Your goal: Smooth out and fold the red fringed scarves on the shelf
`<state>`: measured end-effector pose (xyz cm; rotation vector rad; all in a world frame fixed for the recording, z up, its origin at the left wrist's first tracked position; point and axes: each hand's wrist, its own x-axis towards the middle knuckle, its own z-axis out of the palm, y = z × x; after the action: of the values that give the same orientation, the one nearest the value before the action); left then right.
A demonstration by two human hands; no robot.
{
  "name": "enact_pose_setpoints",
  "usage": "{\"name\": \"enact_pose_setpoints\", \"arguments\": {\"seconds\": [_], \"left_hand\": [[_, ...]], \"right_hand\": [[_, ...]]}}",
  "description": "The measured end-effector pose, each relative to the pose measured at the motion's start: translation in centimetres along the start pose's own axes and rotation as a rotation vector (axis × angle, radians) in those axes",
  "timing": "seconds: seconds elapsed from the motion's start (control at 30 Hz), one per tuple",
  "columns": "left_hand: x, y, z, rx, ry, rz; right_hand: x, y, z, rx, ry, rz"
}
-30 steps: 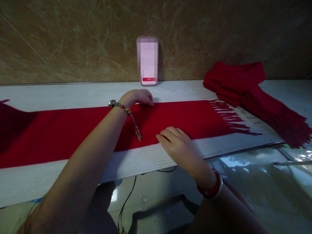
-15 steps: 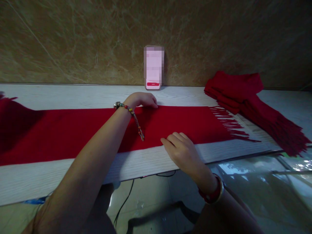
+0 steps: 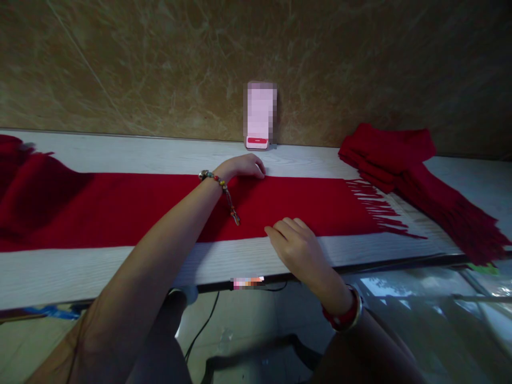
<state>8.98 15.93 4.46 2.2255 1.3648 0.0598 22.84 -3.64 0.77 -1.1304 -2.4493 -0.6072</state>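
A long red scarf (image 3: 120,208) lies flat along the white wooden table (image 3: 120,264), its fringed end (image 3: 376,205) pointing right. My left hand (image 3: 244,166), with a beaded bracelet on the wrist, rests on the scarf's far edge with fingers curled down onto the cloth. At the near edge my right hand (image 3: 298,246) presses on the scarf, fingers together; a red bangle sits on that wrist. Whether either hand pinches the cloth cannot be made out.
A phone (image 3: 261,117) leans upright against the brown marbled wall behind the scarf. A folded pile of red scarves (image 3: 400,154) with dangling fringe lies at the right end of the table. Below the table edge are a glossy floor and a black cable (image 3: 204,333).
The view has shifted a little; both hands stay on the same spots of the scarf's far and near edges. The scarf has not visibly moved.
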Motion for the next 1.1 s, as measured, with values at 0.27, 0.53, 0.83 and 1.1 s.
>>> {"name": "enact_pose_setpoints", "arguments": {"seconds": [0.27,0.53,0.83,1.1], "left_hand": [[-0.3,-0.4,0.1,-0.236,0.060,0.018],[0.7,4.3,-1.4,-0.533,0.186,0.085],[5.5,15.3,-0.6,-0.525,0.161,0.228],[10.6,19.1,5.7,-0.250,0.169,0.305]], "right_hand": [[0.3,-0.2,0.1,-0.040,0.163,0.081],[-0.1,1.9,-1.4,0.165,0.482,0.472],[-5.2,9.1,-4.2,0.014,0.692,0.735],[-11.6,13.6,-2.7,-0.092,0.329,0.730]]}}
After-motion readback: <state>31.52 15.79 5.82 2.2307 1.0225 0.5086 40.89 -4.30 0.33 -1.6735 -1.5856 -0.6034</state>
